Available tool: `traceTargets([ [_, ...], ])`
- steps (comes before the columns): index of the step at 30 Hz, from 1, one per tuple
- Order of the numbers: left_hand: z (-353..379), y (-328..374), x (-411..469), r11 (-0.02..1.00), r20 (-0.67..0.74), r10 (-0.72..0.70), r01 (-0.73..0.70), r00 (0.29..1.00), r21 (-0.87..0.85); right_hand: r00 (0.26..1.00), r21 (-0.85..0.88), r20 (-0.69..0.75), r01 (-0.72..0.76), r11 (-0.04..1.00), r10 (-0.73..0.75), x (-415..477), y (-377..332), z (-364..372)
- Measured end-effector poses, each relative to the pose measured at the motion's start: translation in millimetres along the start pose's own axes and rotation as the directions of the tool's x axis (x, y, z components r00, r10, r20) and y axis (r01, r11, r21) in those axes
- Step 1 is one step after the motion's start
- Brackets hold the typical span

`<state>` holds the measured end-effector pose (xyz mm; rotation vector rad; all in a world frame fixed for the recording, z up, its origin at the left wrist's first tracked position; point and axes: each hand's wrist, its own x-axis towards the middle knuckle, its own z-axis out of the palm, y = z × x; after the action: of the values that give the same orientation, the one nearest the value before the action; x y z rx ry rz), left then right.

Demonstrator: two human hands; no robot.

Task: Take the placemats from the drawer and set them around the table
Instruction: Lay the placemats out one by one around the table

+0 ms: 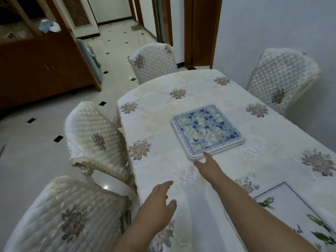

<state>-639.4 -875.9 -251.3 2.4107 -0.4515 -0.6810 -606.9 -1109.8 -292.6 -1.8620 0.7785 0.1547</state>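
Observation:
A stack of square placemats with a blue floral print lies in the middle of the table, which wears a cream tablecloth with flower motifs. My right hand reaches out to the stack's near corner, thumb and fingertips touching its edge. My left hand hovers open over the tablecloth near the table's left edge, holding nothing. One white placemat with green leaves lies at the near right of the table.
Several chairs with quilted cream covers stand around the table: two at the left, one at the far end, one at the far right. A wooden cabinet stands at the back left across a white tiled floor.

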Motion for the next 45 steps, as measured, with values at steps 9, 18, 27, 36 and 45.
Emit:
traceTargets([
  [9, 22.3, -56.8, 80.1, 0.996, 0.193, -0.09, 0.088, 0.977, 0.017, 0.981, -0.074, -0.154, -0.131, 0.989, 0.119, 63.0, 9.3, 30.2],
  [18, 31.5, -54.2, 94.3, 0.999, 0.164, -0.042, 0.044, 0.986, -0.008, 0.944, -0.1, -0.314, -0.138, 0.985, 0.101, 71.6, 2.3, 41.3],
  [27, 39.8, -46.7, 103.7, 0.982, 0.126, -0.083, 0.103, 0.989, -0.159, 0.923, 0.317, -0.239, -0.219, 0.923, 0.301, 84.1, 4.5, 40.3],
  [36, 37.3, 4.9, 172.5, 0.936, 0.033, -0.087, 0.093, 0.996, -0.341, 0.928, 0.613, -0.204, -0.127, 0.78, 0.311, 95.5, 16.3, 22.3],
  [45, 47.7, 44.1, 212.6, 0.758, 0.109, -0.133, 0.172, 0.985, -0.629, 0.945, 0.733, -0.177, -0.058, 0.677, 0.273, 120.9, 15.8, 9.5],
])
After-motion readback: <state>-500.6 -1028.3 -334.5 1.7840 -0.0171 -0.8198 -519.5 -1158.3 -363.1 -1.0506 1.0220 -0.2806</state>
